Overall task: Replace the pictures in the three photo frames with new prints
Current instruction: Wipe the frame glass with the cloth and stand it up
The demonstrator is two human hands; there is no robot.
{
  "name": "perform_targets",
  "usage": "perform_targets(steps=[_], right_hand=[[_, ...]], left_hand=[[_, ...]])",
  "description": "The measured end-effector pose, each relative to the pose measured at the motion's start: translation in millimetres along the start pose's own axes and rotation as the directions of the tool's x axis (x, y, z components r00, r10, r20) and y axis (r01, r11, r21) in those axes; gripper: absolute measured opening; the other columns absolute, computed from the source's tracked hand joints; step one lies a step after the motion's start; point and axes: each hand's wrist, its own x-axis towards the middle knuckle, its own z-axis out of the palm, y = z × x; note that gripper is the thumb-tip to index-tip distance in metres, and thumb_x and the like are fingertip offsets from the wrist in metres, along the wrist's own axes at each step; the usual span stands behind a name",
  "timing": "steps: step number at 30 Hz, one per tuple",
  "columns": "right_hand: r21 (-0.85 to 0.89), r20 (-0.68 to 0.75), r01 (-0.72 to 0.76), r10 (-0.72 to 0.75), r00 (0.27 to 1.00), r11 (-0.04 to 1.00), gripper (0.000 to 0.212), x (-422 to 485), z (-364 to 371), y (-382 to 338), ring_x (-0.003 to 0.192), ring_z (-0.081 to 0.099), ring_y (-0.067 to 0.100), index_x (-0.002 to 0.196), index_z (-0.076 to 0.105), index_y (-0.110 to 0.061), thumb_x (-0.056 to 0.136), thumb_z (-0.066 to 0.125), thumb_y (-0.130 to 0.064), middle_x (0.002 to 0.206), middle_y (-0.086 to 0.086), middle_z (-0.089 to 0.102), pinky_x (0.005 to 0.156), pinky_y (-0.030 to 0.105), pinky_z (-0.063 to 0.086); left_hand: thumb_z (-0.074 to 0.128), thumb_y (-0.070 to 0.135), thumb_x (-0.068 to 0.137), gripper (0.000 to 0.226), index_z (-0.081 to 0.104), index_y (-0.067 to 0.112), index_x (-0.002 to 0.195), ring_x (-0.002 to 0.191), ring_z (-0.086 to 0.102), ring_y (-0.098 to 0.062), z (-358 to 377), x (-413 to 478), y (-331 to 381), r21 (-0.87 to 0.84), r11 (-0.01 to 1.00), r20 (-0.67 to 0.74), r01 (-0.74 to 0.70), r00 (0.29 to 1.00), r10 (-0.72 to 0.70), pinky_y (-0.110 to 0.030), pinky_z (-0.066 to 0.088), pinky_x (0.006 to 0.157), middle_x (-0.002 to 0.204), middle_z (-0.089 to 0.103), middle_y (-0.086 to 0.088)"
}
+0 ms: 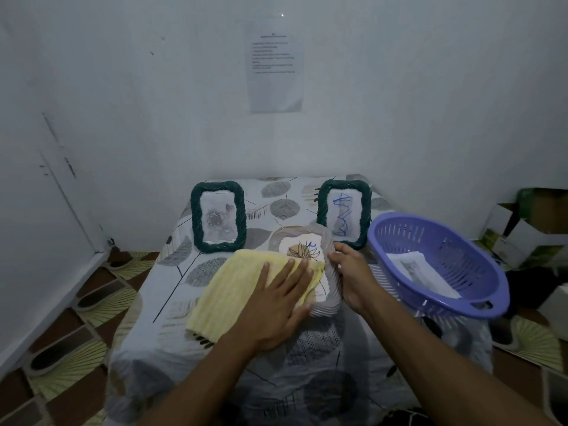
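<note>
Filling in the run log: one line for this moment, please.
left hand: presses yellow cloth on white frame; right hand: grips its rim; frame lies flat

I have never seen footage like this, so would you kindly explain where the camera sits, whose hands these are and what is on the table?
There is no machine here. This is a single picture from a wide-angle camera worn on a person's head, looking down at their bare hands. The left hand lies flat on a yellow cloth, pressing it onto a white frame that lies on the table. The right hand grips that frame's right edge. Behind it stand two more frames, both dark green and upright: the rose frame and the scribble frame. To the right, a purple basket holds paper prints.
</note>
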Motion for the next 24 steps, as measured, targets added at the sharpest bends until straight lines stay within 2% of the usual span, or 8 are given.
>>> perform_targets(steps=[2, 4, 6, 12, 14, 18, 20, 24], right_hand=[[0.006, -0.005, 0.004, -0.003, 1.000, 1.000, 0.025, -1, 3, 0, 0.097, 0.067, 0.038, 0.112, 0.063, -0.001, 0.097, 0.042, -0.001, 0.103, 0.020, 0.072, 0.087, 0.051, 0.054], [0.007, 0.017, -0.001, 0.001, 1.000, 1.000, 0.025, -5, 8, 4, 0.093, 0.069, 0.034, 0.111, 0.063, -0.003, 0.097, 0.042, -0.001, 0.100, 0.017, 0.073, 0.083, 0.047, 0.056], [0.021, 0.042, -0.015, 0.014, 0.999, 1.000, 0.026, -10, 12, 8, 0.092, 0.069, 0.034, 0.111, 0.064, -0.003, 0.097, 0.042, 0.000, 0.099, 0.017, 0.073, 0.082, 0.046, 0.057], [0.062, 0.034, -0.010, 0.007, 0.999, 0.998, 0.028, -7, 2, 0, 0.102, 0.065, 0.040, 0.115, 0.061, 0.002, 0.097, 0.040, 0.001, 0.108, 0.023, 0.069, 0.093, 0.053, 0.051], [0.078, 0.037, -0.017, 0.014, 0.999, 0.997, 0.027, -9, 2, 1, 0.101, 0.066, 0.039, 0.114, 0.061, 0.001, 0.097, 0.040, 0.001, 0.107, 0.023, 0.070, 0.092, 0.052, 0.052], [0.114, 0.085, -0.032, 0.022, 0.996, 0.993, 0.029, -15, 8, 10, 0.097, 0.069, 0.033, 0.112, 0.064, -0.004, 0.098, 0.040, 0.000, 0.105, 0.017, 0.072, 0.087, 0.046, 0.055], [0.133, 0.090, -0.031, 0.019, 0.996, 0.991, 0.029, -15, 8, 11, 0.098, 0.068, 0.032, 0.113, 0.064, -0.004, 0.099, 0.039, -0.002, 0.105, 0.017, 0.072, 0.088, 0.045, 0.054], [0.168, 0.061, -0.045, 0.035, 0.998, 0.985, 0.028, -13, 2, 10, 0.090, 0.070, 0.029, 0.111, 0.063, 0.001, 0.099, 0.039, -0.002, 0.102, 0.019, 0.072, 0.074, 0.037, 0.058]], left_hand=[[-0.002, 0.058, 0.096, 0.063, -0.006, 0.030, 0.153, 0.146, -0.018, -0.007, -5, 2, -2, 0.019, 0.998, -0.011, 0.060, 0.998, -0.060, -0.048, -0.016, 0.117, 0.159, -0.016, 0.014], [-0.005, 0.058, 0.094, 0.066, -0.004, 0.028, 0.153, 0.146, -0.018, -0.008, -15, 11, -6, 0.009, 0.986, -0.038, 0.164, 0.986, -0.163, -0.048, -0.018, 0.116, 0.159, -0.018, 0.013], [-0.004, 0.058, 0.094, 0.067, -0.002, 0.028, 0.153, 0.147, -0.017, -0.009, -24, 20, -9, -0.005, 0.979, -0.039, 0.203, 0.978, -0.203, -0.047, -0.020, 0.115, 0.159, -0.016, 0.013], [0.004, 0.050, 0.100, 0.056, 0.007, 0.033, 0.153, 0.147, -0.011, -0.003, -19, 7, -2, -0.076, 0.994, -0.005, -0.080, 0.997, 0.080, -0.045, -0.015, 0.118, 0.160, -0.004, 0.019], [0.004, 0.049, 0.100, 0.056, 0.007, 0.033, 0.153, 0.146, -0.012, -0.002, -17, 5, -4, -0.049, 0.997, -0.005, -0.062, 0.998, 0.062, -0.045, -0.013, 0.118, 0.160, -0.005, 0.019], [0.007, 0.047, 0.101, 0.055, 0.003, 0.031, 0.154, 0.146, -0.015, -0.004, -24, 19, -9, -0.010, 0.996, -0.040, 0.092, 0.995, -0.092, -0.049, -0.009, 0.119, 0.160, -0.008, 0.016], [0.011, 0.043, 0.102, 0.054, 0.003, 0.031, 0.153, 0.146, -0.015, -0.005, -26, 24, -7, -0.004, 0.998, -0.037, 0.069, 0.997, -0.069, -0.049, -0.011, 0.118, 0.160, -0.007, 0.017], [0.017, 0.038, 0.102, 0.052, 0.009, 0.032, 0.153, 0.147, -0.010, -0.005, -18, 14, -1, -0.042, 0.996, -0.036, -0.072, 0.997, 0.071, -0.050, -0.013, 0.118, 0.160, -0.001, 0.018]])
